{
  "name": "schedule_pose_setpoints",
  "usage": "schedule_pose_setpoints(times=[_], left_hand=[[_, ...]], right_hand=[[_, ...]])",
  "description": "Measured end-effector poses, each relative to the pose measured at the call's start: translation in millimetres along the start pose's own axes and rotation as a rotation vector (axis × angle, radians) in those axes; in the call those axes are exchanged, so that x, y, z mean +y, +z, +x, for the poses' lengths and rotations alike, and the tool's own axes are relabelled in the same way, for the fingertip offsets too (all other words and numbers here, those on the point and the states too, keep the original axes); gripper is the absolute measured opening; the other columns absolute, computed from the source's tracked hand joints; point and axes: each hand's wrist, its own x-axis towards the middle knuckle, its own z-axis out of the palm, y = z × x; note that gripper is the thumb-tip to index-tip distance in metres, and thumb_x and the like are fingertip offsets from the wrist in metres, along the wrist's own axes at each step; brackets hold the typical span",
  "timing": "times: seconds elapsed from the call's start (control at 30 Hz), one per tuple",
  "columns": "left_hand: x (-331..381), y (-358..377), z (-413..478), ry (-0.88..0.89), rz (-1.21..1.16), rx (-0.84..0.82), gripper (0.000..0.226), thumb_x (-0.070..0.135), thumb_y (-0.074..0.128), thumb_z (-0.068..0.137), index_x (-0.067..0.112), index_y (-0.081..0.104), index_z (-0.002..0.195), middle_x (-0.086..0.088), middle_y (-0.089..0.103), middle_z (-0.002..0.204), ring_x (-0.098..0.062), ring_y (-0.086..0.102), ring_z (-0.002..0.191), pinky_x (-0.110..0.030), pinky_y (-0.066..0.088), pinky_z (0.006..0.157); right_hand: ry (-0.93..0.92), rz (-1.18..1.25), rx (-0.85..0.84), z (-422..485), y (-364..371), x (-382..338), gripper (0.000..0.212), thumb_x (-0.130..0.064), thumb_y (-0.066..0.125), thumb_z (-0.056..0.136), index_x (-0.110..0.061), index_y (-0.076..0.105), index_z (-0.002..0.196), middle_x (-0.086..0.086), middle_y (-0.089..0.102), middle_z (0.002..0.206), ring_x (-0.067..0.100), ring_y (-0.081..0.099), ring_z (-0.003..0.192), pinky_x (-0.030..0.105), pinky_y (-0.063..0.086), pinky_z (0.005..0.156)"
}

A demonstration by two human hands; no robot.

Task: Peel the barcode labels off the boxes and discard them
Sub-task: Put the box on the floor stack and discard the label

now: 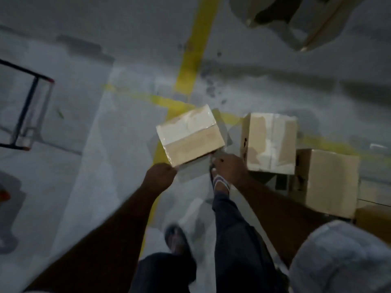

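Note:
I hold a cardboard box (190,135) above the floor, its top half covered by glossy white tape or label residue. My left hand (161,175) grips its near left corner. My right hand (229,169) is closed at its near right corner, beside a thin dark object I cannot identify. No barcode label is readable on this box; the frame is blurred. A second box (271,142) with torn white patches stands on the floor to the right, and a third box (332,182) sits nearer at the right.
Yellow floor lines (195,45) cross the grey concrete. A black metal frame (25,111) stands at the left. A pale bulky object (296,20) lies at the top right. My legs and sandalled feet (220,182) are below the box. A grey rounded object (342,259) is at the bottom right.

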Motion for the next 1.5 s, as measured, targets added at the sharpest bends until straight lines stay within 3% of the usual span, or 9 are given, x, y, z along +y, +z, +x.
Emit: schedule_pose_setpoints(times=[0.1, 0.23, 0.37, 0.5, 0.73, 0.87, 1.03, 1.33, 1.5], left_hand=[[14.7, 18.5, 85.6, 0.02, -0.009, 0.037, 0.035, 0.03, 0.059, 0.094, -0.002, 0.071, 0.093, -0.025, 0.071, 0.105, -0.039, 0.068, 0.098, -0.042, 0.055, 0.085], [-13.9, 61.7, 179.1, -0.171, -0.108, 0.044, 0.055, 0.034, 0.069, 0.083, 0.005, 0.054, 0.128, -0.021, 0.062, 0.124, -0.039, 0.062, 0.112, -0.047, 0.054, 0.094], [-52.2, 101.7, 235.6, -0.339, -0.331, 0.068, 0.074, 0.027, 0.08, 0.073, 0.005, 0.038, 0.13, -0.013, 0.055, 0.122, -0.032, 0.057, 0.114, -0.039, 0.053, 0.089], [-61.4, 112.6, 246.9, -0.279, -0.495, 0.041, 0.086, 0.026, 0.081, 0.059, 0.009, 0.04, 0.133, -0.012, 0.059, 0.125, -0.026, 0.059, 0.112, -0.038, 0.053, 0.094], [-2.7, -6.8, 162.0, -0.071, -0.452, 0.149, 0.096, 0.052, 0.084, 0.048, 0.022, 0.051, 0.134, -0.007, 0.058, 0.132, -0.027, 0.061, 0.114, -0.046, 0.055, 0.094], [33.1, -77.2, 85.5, 0.03, -0.349, 0.297, 0.073, 0.045, 0.087, 0.066, 0.016, 0.059, 0.127, -0.005, 0.062, 0.112, -0.023, 0.065, 0.093, -0.035, 0.056, 0.077], [40.3, -136.2, -23.7, -0.038, -0.398, 0.518, 0.056, 0.049, 0.079, 0.075, 0.016, 0.065, 0.118, -0.013, 0.067, 0.115, -0.027, 0.068, 0.098, -0.027, 0.048, 0.073], [2.8, -203.8, -209.0, -0.183, -0.431, 0.741, 0.051, 0.046, 0.068, 0.086, 0.016, 0.063, 0.126, -0.014, 0.067, 0.126, -0.032, 0.06, 0.116, -0.033, 0.047, 0.089], [-37.2, -192.2, -305.3, -0.4, -0.534, 0.878, 0.058, 0.057, 0.062, 0.086, 0.02, 0.059, 0.13, -0.014, 0.064, 0.127, -0.035, 0.06, 0.115, -0.036, 0.047, 0.084]], right_hand=[[-0.099, -0.103, 0.021, 93.8, 7.0, 2.3, 0.039, -0.033, 0.049, 0.098, 0.001, 0.068, 0.1, 0.023, 0.068, 0.105, 0.037, 0.063, 0.102, 0.039, 0.047, 0.084], [-0.016, -0.085, -0.008, 194.6, 24.8, 11.3, 0.041, -0.031, 0.056, 0.093, -0.003, 0.06, 0.124, 0.02, 0.062, 0.123, 0.035, 0.059, 0.114, 0.034, 0.046, 0.092], [-0.024, -0.018, 0.031, 264.1, 49.8, 45.5, 0.045, -0.038, 0.054, 0.078, -0.008, 0.05, 0.111, 0.018, 0.059, 0.098, 0.033, 0.062, 0.096, 0.041, 0.051, 0.084], [0.001, 0.065, -0.067, 272.6, 54.8, 58.2, 0.044, -0.017, 0.063, 0.08, -0.008, 0.048, 0.12, 0.013, 0.06, 0.106, 0.028, 0.062, 0.097, 0.043, 0.055, 0.084], [-0.075, 0.233, 0.022, 200.5, -50.2, -26.8, 0.039, -0.014, 0.065, 0.086, -0.015, 0.065, 0.125, 0.002, 0.064, 0.124, 0.013, 0.061, 0.104, 0.031, 0.051, 0.095], [-0.171, 0.128, 0.035, 121.6, -109.7, -88.8, 0.048, -0.045, 0.081, 0.065, -0.025, 0.069, 0.106, 0.014, 0.067, 0.106, 0.014, 0.065, 0.076, 0.027, 0.054, 0.07], [-0.35, -0.175, 0.028, 15.5, -146.4, -160.0, 0.06, -0.04, 0.082, 0.074, -0.025, 0.056, 0.127, 0.011, 0.043, 0.115, 0.019, 0.053, 0.088, 0.018, 0.038, 0.08], [-0.667, -0.345, -0.035, -118.0, -154.6, -269.3, 0.065, -0.067, 0.057, 0.063, -0.034, 0.06, 0.119, 0.011, 0.066, 0.104, 0.028, 0.065, 0.07, 0.028, 0.048, 0.062], [-0.861, -0.509, -0.114, -190.9, -120.3, -313.5, 0.056, -0.062, 0.059, 0.074, -0.036, 0.055, 0.123, 0.01, 0.062, 0.111, 0.027, 0.065, 0.089, 0.029, 0.044, 0.068]])
